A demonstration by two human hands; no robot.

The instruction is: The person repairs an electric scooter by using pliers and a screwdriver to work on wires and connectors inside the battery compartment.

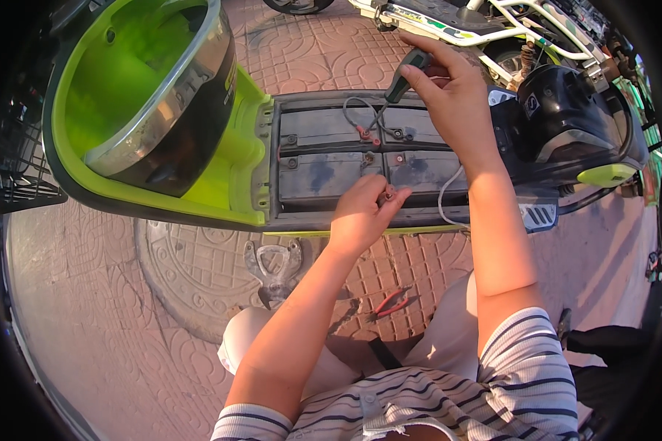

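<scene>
My right hand (pixel 449 88) is raised over the far batteries, its fingers closed round the dark green handle of a screwdriver (pixel 399 84). The screwdriver points down toward the battery terminals; I cannot tell whether its tip touches one. Over the near edge of the battery bay, my left hand (pixel 362 213) pinches something small between thumb and fingers, too small to name. Several dark grey batteries (pixel 312 175) lie side by side in the open bay of a green and black scooter. A grey wire (pixel 351 117) loops above the far ones, near a red terminal end (pixel 366 135).
Red-handled pliers (pixel 390 303) lie on the paving between my knees. A worn metal bracket (pixel 273 266) rests on a round manhole cover (pixel 180 268). A white cable (pixel 441 197) hangs over the bay's near edge. Beyond stands another white-framed vehicle (pixel 449 28).
</scene>
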